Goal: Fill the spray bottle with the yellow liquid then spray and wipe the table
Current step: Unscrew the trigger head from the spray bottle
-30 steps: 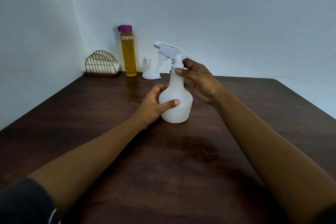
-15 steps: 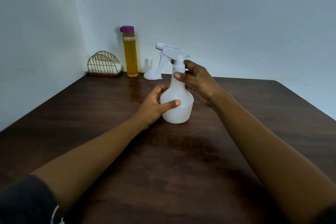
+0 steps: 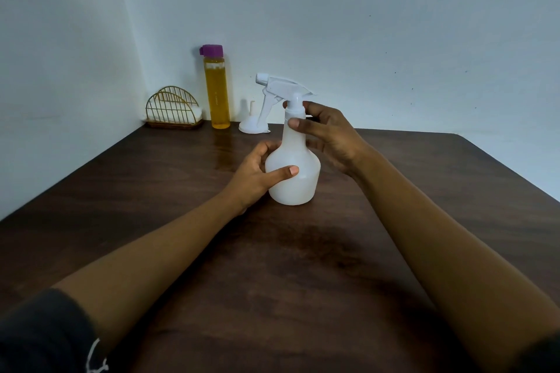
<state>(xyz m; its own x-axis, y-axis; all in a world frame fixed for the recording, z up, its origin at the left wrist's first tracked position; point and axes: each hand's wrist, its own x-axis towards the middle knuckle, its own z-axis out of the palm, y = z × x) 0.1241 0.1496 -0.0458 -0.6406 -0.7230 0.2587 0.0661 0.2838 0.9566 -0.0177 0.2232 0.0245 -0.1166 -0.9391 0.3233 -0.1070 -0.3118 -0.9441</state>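
A white translucent spray bottle (image 3: pixel 298 179) stands upright in the middle of the dark wooden table (image 3: pixel 303 281). My left hand (image 3: pixel 257 174) wraps around its round body from the left. My right hand (image 3: pixel 328 135) pinches the collar at the neck, just under the white trigger head (image 3: pixel 278 88). At the back against the wall stands a tall bottle of yellow liquid (image 3: pixel 216 94) with a purple cap. Beside it a small white funnel (image 3: pixel 253 124) rests upside down on the table.
A gold wire holder (image 3: pixel 172 109) with something white inside sits in the back left corner. Walls close off the table at the left and back. The table's right edge runs diagonally at the far right.
My right-hand fingers have shifted around the neck collar, and the trigger head has turned slightly. The bottle's body and my left hand stay in place.
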